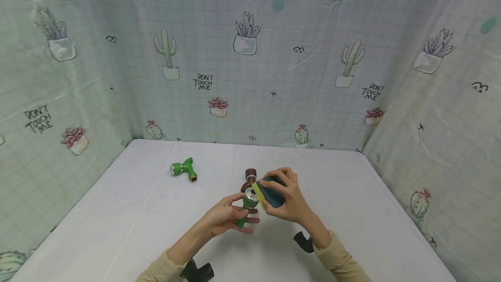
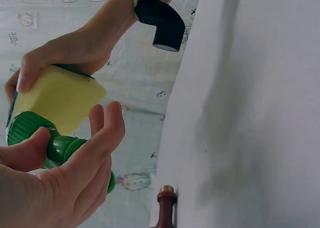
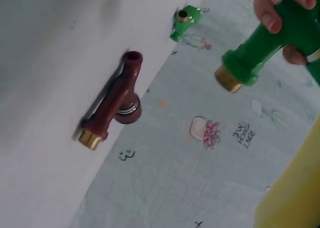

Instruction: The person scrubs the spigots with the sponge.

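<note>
A green water tap with a brass threaded end is held above the table by my left hand, its ribbed knob upward in the head view. The thumb lies against the tap near the knob, and other fingers spread behind its body. My right hand grips a sponge, yellow on one side and dark blue-green on the other. In the head view the yellow side meets the knob's silvery face. From the left wrist, the yellow block stands right beside the green ribbed knob.
A maroon tap with a brass end lies on the white table just beyond the hands. Farther left lies another green tap. Patterned cloth walls the table at the back and sides.
</note>
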Available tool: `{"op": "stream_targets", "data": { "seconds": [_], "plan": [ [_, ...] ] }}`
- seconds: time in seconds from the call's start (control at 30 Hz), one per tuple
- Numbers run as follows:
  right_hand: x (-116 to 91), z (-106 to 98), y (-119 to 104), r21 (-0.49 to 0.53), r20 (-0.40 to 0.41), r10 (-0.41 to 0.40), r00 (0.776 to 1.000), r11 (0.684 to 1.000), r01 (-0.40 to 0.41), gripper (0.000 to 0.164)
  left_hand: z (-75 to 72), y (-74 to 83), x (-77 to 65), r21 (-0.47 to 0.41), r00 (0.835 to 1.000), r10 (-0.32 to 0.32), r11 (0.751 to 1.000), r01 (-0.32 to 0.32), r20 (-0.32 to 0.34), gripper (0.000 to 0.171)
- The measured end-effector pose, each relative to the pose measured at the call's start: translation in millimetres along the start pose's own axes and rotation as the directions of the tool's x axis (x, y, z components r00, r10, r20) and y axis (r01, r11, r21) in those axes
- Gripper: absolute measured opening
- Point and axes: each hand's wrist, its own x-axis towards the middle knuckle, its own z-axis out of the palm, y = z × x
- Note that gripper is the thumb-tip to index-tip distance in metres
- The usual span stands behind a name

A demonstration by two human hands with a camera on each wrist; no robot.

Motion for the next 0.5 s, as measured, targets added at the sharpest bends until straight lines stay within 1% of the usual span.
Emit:
{"op": "stream_targets", "data": {
  "seconds": [0.07, 0.17, 0.27, 0.33, 0.43, 0.5],
  "plan": [
    [-5.4, -1.9, 6.0, -0.022, -0.004, 0.042, 0.999, 0.999, -0.042, 0.04, -0.5, 2.0, -1.5, -0.018, 1.0, -0.003, 1.0, 0.003, 0.004, 0.055],
    [-15.5, -8.2, 13.7, -0.031, -0.001, 0.109, 0.994, 0.994, -0.109, 0.036, -3.4, 6.8, -4.5, -0.013, 1.0, 0.009, 1.0, -0.009, -0.005, 0.056],
    [-24.7, -16.8, 18.3, -0.028, 0.004, 0.157, 0.988, 0.987, -0.157, 0.032, -10.7, 12.0, -8.2, 0.042, 0.999, 0.031, 0.999, -0.03, -0.023, 0.057],
    [-29.7, -22.7, 20.7, -0.038, 0.011, 0.178, 0.984, 0.983, -0.177, 0.034, -17.9, 14.2, -10.8, 0.089, 0.999, 0.03, 0.996, -0.026, -0.04, 0.056],
    [-36.6, -31.3, 22.6, -0.046, 0.018, 0.207, 0.978, 0.978, -0.206, 0.04, -30.4, 15.8, -13.8, 0.155, 0.998, 0.013, 0.988, -0.003, -0.064, 0.056],
    [-40.5, -36.4, 22.8, -0.05, 0.016, 0.219, 0.976, 0.975, -0.218, 0.042, -39.1, 16.1, -14.6, 0.171, 0.996, -0.011, 0.985, 0.026, -0.091, 0.056]
  ]
}}
